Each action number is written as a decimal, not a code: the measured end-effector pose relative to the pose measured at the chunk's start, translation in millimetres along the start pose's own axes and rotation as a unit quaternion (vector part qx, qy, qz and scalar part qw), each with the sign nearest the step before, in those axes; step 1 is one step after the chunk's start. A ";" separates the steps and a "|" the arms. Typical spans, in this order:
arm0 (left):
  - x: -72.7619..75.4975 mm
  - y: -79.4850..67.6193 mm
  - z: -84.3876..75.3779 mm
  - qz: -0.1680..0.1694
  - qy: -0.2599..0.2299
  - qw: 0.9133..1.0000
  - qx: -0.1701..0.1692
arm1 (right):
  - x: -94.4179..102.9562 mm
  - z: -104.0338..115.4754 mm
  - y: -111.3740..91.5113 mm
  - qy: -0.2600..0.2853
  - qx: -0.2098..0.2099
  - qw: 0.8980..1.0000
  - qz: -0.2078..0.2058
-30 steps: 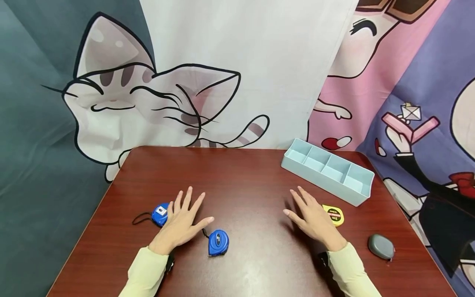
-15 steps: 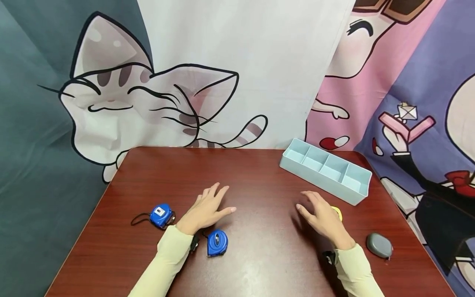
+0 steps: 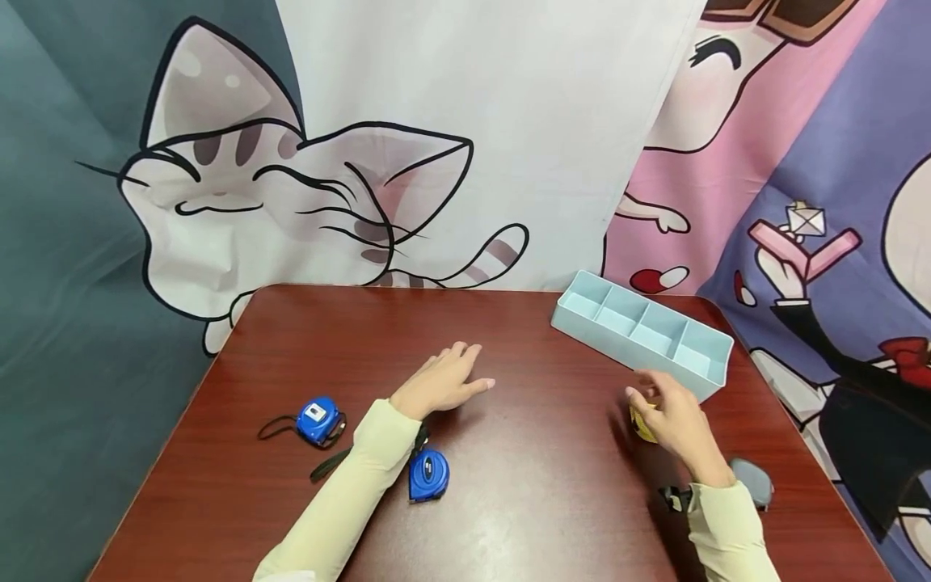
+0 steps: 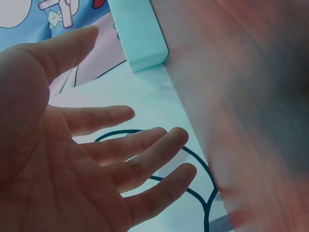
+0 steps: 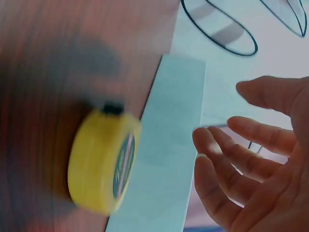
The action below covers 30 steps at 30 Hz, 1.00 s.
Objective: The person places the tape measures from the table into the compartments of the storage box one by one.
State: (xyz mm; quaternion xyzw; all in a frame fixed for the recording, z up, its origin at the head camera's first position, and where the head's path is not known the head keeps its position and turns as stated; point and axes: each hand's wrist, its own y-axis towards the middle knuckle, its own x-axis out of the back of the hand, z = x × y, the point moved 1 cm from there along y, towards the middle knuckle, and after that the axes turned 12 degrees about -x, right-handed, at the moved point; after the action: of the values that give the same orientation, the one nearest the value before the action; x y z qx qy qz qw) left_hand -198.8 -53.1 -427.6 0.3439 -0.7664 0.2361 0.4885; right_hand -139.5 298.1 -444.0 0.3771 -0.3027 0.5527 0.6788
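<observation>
My right hand (image 3: 676, 416) hovers over a yellow tape measure (image 3: 643, 423), its fingers loosely bent. In the right wrist view a gap shows between those fingers and the yellow tape measure (image 5: 99, 162). My left hand (image 3: 442, 381) is held above the middle of the table, fingers spread and holding nothing; the left wrist view shows its bare palm (image 4: 63, 159). Beneath the left forearm lies a blue tape measure (image 3: 428, 475), its strap partly hidden by the sleeve. Another blue tape measure (image 3: 318, 421) with a dark cord loop lies further left.
A light blue tray (image 3: 640, 331) with several compartments stands at the table's back right. A grey rounded case (image 3: 753, 483) lies partly behind the right wrist. The brown table (image 3: 538, 501) reaches back to a cartoon-printed curtain (image 3: 451, 73).
My left hand has moved right and forward, away from the left blue tape measure. My right hand has shifted right, over the yellow tape measure, with its fingers bending more.
</observation>
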 end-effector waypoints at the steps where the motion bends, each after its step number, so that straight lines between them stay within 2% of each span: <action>1: 0.2 5.2 -0.3 0.003 0.005 1.000 -0.003 | 3.8 -3.3 0.7 -0.004 -0.002 1.000 -0.008; 7: -3.7 32.7 -2.6 0.011 0.017 1.000 -0.011 | 24.4 -22.8 4.4 -0.041 -0.063 0.997 -0.031; 12: -4.0 51.2 -12.7 0.010 0.038 0.999 -0.015 | 37.4 -36.1 6.6 -0.060 -0.125 0.989 -0.050; 18: -0.6 70.0 -25.6 0.004 0.053 0.998 -0.038 | 41.8 -48.0 10.9 -0.070 -0.191 0.976 -0.074; 25: -3.0 90.4 -26.1 0.009 0.049 0.998 -0.026 | 39.4 -56.6 15.2 -0.062 -0.263 0.961 -0.057; 28: -7.3 99.0 -25.5 0.009 0.055 0.998 -0.027 | 36.7 -62.1 13.3 -0.057 -0.267 0.961 -0.048; 30: -10.0 104.7 -25.9 0.006 0.055 0.998 -0.030 | 34.5 -65.7 12.8 -0.049 -0.247 0.966 -0.050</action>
State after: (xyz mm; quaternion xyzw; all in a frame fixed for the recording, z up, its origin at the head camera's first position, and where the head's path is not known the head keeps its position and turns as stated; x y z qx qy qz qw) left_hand -260.1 36.3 -428.8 0.3110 -0.7469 0.2340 0.5391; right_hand -145.3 373.1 -448.2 0.2387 -0.4433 0.4069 0.7622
